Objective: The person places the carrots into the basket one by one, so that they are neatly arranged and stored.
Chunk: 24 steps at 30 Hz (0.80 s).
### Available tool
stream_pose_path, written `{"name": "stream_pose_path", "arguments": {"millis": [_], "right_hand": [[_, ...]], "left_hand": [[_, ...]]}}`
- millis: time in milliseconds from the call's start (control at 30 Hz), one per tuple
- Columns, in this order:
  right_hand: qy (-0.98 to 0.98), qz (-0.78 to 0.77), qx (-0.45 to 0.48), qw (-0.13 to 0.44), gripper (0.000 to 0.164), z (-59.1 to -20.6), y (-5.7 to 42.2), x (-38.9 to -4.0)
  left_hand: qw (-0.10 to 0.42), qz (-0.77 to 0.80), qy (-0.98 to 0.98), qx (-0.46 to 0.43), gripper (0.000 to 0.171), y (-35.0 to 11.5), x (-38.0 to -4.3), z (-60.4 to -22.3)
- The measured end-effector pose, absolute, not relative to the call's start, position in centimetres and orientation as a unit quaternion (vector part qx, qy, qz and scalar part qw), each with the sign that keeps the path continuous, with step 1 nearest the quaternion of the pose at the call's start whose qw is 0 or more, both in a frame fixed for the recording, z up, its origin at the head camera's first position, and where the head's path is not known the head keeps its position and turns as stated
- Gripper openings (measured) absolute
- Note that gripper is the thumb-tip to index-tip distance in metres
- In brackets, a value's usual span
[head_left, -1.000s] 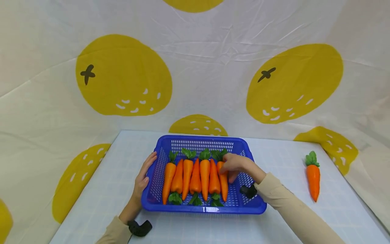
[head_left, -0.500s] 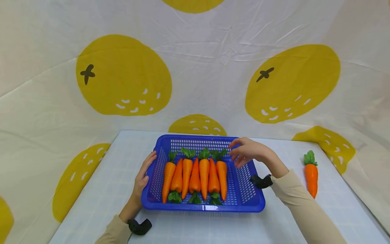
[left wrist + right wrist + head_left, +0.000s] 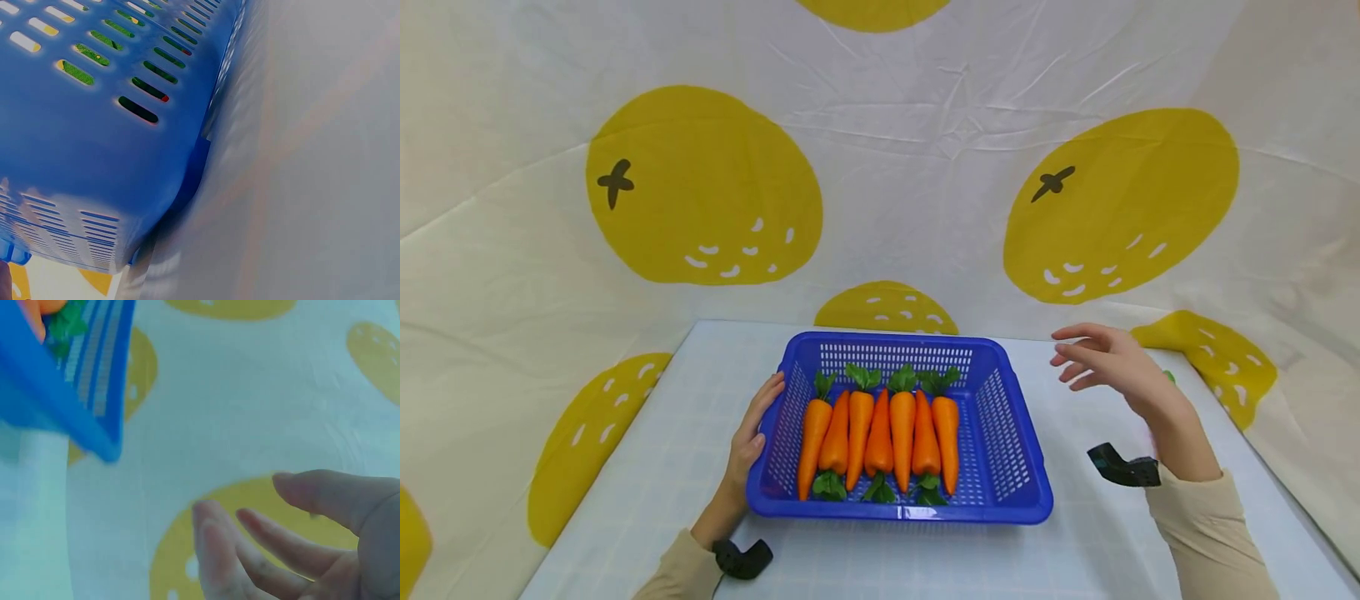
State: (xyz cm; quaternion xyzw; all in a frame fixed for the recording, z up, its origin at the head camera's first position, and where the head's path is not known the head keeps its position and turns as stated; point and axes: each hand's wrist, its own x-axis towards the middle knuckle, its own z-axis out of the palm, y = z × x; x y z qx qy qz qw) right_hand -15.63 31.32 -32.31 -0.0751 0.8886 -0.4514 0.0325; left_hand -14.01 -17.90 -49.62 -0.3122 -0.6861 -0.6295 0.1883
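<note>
A blue plastic basket [image 3: 901, 513] stands on the table, with several orange carrots [image 3: 903, 433] in a row inside it, their leafy ends pointing alternately away and toward me. My left hand [image 3: 749, 440] rests against the basket's left side, fingers extended along the rim. In the left wrist view the basket's slotted wall [image 3: 94, 156] fills much of the frame. To the right of the basket, my right hand [image 3: 1108, 362] is in the air with loosely bent fingers and nothing in them. Behind it, only a green leaf tip of a loose carrot [image 3: 1170, 377] shows; the hand and forearm hide most of it.
A pale checked cloth covers the table [image 3: 820, 567]. Behind it hangs a white curtain [image 3: 917, 208] printed with large yellow fruit. Black wrist cameras sit on both wrists, the right camera [image 3: 1123, 467] being above the table.
My right hand has let go of the rightmost carrot in the basket, lifted out and moved right, over the loose carrot. The left hand has stayed at the basket's side.
</note>
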Motion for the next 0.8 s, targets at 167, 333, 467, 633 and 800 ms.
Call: {"name": "stream_pose_path", "arguments": {"millis": [167, 333, 467, 633, 800], "right_hand": [[0.884, -0.463, -0.001, -0.060, 0.043, -34.0, 35.7, -14.2], [0.823, -0.546, 0.093, -0.128, 0.012, -36.0, 39.1, -12.7], [0.751, -0.609, 0.182, -0.177, 0.009, -37.4, 40.6, -12.1], [0.745, -0.570, 0.291, -0.190, 0.027, -38.7, 42.3, -12.4], [0.769, -0.504, 0.376, -0.120, 0.072, -40.2, 44.0, -12.8]], "left_hand": [[0.185, -0.627, -0.692, -0.306, 0.058, -18.0, -14.0, -49.7], [0.186, -0.627, -0.692, -0.307, 0.058, -18.1, -14.0, -49.7], [0.186, -0.629, -0.685, -0.315, 0.058, -18.1, -14.0, -49.7], [0.198, -0.632, -0.675, -0.326, 0.058, -18.0, -14.0, -49.5], [0.196, -0.633, -0.675, -0.324, 0.058, -17.8, -14.1, -49.5]]}}
